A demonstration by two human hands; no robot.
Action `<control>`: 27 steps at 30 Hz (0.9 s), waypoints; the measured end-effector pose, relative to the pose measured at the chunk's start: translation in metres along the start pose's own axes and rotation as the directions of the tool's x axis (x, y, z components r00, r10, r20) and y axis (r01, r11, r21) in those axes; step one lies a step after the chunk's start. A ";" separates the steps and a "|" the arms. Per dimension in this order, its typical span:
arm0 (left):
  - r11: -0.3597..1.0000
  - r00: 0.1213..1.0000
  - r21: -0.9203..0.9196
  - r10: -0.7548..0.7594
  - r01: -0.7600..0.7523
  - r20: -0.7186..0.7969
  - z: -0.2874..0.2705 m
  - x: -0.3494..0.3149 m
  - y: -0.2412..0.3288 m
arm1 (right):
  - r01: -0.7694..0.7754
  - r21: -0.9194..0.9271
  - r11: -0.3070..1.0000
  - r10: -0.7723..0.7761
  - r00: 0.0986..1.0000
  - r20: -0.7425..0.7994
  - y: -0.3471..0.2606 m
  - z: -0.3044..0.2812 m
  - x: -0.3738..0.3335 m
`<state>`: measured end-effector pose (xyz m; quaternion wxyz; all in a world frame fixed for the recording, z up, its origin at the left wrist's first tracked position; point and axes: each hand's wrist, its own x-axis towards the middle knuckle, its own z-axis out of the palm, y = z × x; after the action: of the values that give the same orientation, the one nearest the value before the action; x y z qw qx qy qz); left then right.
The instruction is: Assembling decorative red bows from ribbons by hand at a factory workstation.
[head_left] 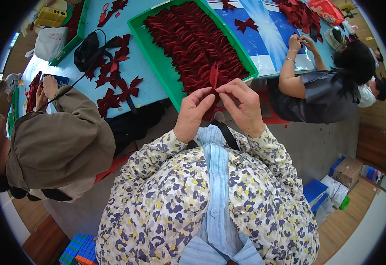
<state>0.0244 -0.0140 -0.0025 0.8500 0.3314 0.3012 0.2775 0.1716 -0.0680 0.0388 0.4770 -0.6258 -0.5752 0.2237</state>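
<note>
Between my two hands, just over the near edge of the green tray, is a dark red ribbon bow (pixel 214 76). One end of it points up and away from me. My left hand (pixel 192 114) pinches it from the left with thumb and forefinger. From the right, the thumb and fingertips of my right hand (pixel 246 107) pinch it near the middle. Its lower part is mostly hidden by my fingers. Packed rows of dark red bows (pixel 193 42) fill the green tray (pixel 151 66) just beyond.
Loose bows (pixel 115 73) and a black pouch (pixel 88 51) lie on the blue table (pixel 151 90) left of the tray. A bow pile (pixel 294 13) is at the far right. One person (pixel 60 137) works on my left, another (pixel 312 95) on my right.
</note>
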 end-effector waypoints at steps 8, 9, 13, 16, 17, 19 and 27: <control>0.987 0.995 0.143 -0.085 0.079 0.041 0.016 -0.009 0.005 | -0.068 -0.053 0.996 0.068 0.998 0.003 0.007 -0.014 -0.012; 0.976 0.999 0.216 -0.031 0.023 0.035 0.014 -0.007 0.001 | -0.097 -0.022 0.995 0.097 0.995 -0.014 0.007 -0.014 -0.015; 0.922 0.987 0.352 0.157 -0.158 0.033 0.018 -0.008 -0.006 | -0.079 -0.062 0.995 0.079 0.997 0.003 0.003 -0.017 -0.025; 0.883 0.985 0.443 0.172 -0.155 0.001 0.021 -0.010 -0.008 | -0.010 -0.048 0.999 0.009 1.000 -0.028 0.003 -0.013 -0.030; 0.883 0.984 0.442 0.176 -0.159 0.002 0.021 -0.010 -0.011 | -0.003 -0.077 0.997 0.001 0.999 -0.034 0.004 -0.012 -0.031; 0.711 0.932 0.633 0.360 -0.305 0.045 0.020 -0.009 -0.017 | 0.005 -0.107 0.994 -0.009 0.999 -0.040 0.004 -0.012 -0.032; 0.496 0.831 0.749 0.541 -0.440 0.129 0.022 -0.008 -0.025 | -0.016 -0.200 0.980 0.002 0.997 -0.074 0.007 -0.014 -0.034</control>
<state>0.0414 -0.0437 -0.0046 0.4988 0.7062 0.3326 0.3766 0.1788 -0.1037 0.0297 0.4310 -0.6811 -0.5742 0.1437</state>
